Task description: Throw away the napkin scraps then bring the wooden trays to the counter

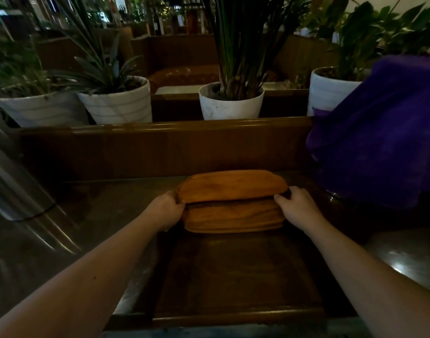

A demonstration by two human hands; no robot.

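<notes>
Two orange-brown wooden trays (233,201) lie stacked on a dark counter surface (126,203), the upper one shifted toward the back. My left hand (166,211) grips the stack's left end, thumb on the top edge. At the right end, my right hand (298,206) holds the stack the same way. No napkin scraps are in sight.
A large dark wooden tray (233,318) lies under my forearms at the near edge. A wooden ledge (160,132) with several white plant pots (231,103) runs behind the counter. A purple cloth (380,132) covers something at the right. Metal surfaces (16,186) slope at the left.
</notes>
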